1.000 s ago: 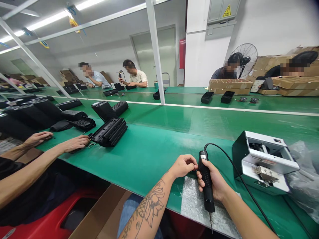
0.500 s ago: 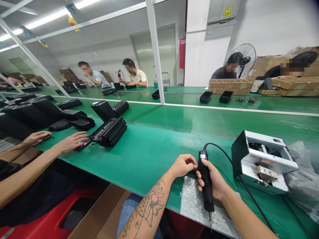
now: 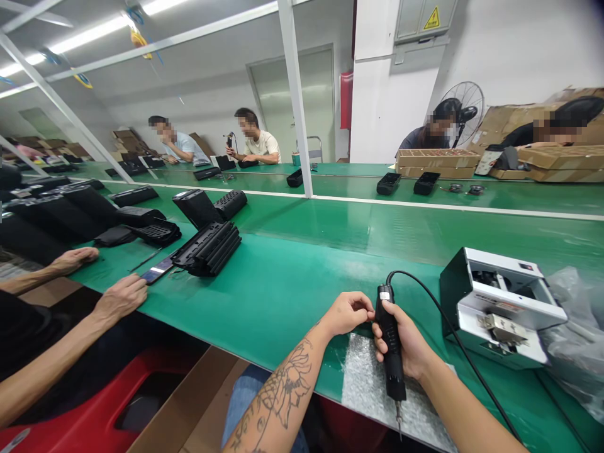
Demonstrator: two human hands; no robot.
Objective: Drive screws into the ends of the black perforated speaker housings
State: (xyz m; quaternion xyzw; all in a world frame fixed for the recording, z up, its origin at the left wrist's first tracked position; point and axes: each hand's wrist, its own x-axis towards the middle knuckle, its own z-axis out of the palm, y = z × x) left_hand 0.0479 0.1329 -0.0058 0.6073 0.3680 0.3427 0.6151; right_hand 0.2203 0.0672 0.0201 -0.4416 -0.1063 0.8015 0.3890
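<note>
Screwdriver (image 3: 395, 376) tip-down in curled right fingers (image 3: 379, 344)

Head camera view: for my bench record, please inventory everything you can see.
Corded power screwdriver: one, black, in right hand
Boxy machine: one, white and black, right
Crinkled plastic: count unclear, clear, far right
Textured sheet: one, silvery, near bench edge
Worktop surfaces: count unclear, green, throughout
Moulded plastic housings: many, black, mostly left
Flat glossy slab: one, dark, left
Cardboard boxes: several, brown, back
Round parts: two, dark, far bench right
Plastic stool: one, red, lower left
Caged fan: one, black, back right
Wall cabinet: one, grey, upper right
Co-workers: at least five, left and across
Left hand: one, bare, fingers curled near screwdriver
Right hand: one, bare, gripping screwdriver
</note>
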